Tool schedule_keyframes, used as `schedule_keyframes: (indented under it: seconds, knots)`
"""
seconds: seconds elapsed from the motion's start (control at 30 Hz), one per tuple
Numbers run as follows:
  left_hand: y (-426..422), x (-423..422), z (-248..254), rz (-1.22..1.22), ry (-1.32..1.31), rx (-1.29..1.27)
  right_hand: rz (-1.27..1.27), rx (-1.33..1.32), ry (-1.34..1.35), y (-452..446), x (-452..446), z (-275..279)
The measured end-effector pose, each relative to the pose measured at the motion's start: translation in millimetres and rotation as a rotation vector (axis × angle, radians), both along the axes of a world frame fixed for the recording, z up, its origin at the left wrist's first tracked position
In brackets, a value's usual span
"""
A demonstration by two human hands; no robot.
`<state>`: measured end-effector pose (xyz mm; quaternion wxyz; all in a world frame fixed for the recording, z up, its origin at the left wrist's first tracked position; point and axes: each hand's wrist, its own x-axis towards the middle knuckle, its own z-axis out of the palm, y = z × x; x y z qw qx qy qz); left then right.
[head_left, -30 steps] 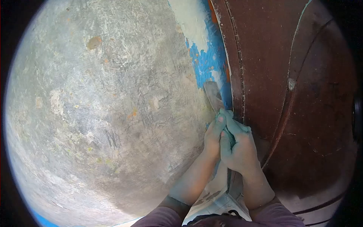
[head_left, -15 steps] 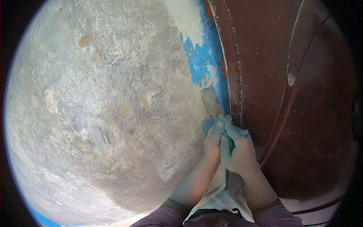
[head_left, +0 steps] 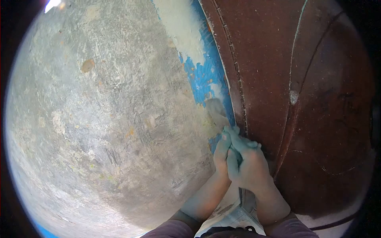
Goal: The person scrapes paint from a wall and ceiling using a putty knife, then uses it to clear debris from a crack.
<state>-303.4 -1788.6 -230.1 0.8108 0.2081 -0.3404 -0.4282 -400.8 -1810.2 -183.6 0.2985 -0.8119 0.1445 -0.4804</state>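
Note:
Both hands are wrapped around the handle of a flat metal scraper point(head_left: 217, 111), whose blade points up and away from me. My left hand point(head_left: 222, 155) closes on it from the left, its thumb along the handle. From the right, my right hand point(head_left: 247, 160) grips the same handle, pressed against the left one. The handle is mostly hidden by the fingers. Against the wall the blade lies just below a strip of blue paint point(head_left: 203, 77). Greenish-blue dust coats the fingers of both hands.
A rough grey scraped wall point(head_left: 119, 115) fills the left side. Cream paint point(head_left: 180, 27) is above the blue strip. To the right stands a dark brown panel point(head_left: 266, 59) with grooves and a raised edge. Pale flooring point(head_left: 234, 218) shows between my forearms.
The scraper and both hands have shifted slightly down in the view, still gripping. The wall and brown panel have slid left as the camera view moved.

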Motion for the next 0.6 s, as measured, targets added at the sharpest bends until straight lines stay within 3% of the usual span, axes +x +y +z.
schedule_keyframes:
  seconds: [0.03,0.27,0.47,0.53,0.6]
  knots:
    - [3.5,-3.3,-3.0,-0.046,0.08,0.014,0.005,-0.01,0.002,1.0,-3.0,-2.2]
    - [-6.8,-5.3,-4.6,0.097,0.003,-0.015,0.037,-0.025,-0.036,-8.8,-0.5,-7.8]
    - [-2.9,0.2,-8.4,-0.035,-0.046,-0.083,0.005,-0.105,-0.11,-5.7,5.7,-19.5]
    - [-9.5,3.5,2.0,-0.043,0.076,-0.138,-0.012,-0.071,-0.083,-7.1,10.9,-7.4]
    - [-5.8,3.0,4.7,0.025,0.021,-0.042,0.004,-0.064,-0.085,-7.7,8.9,-9.6]
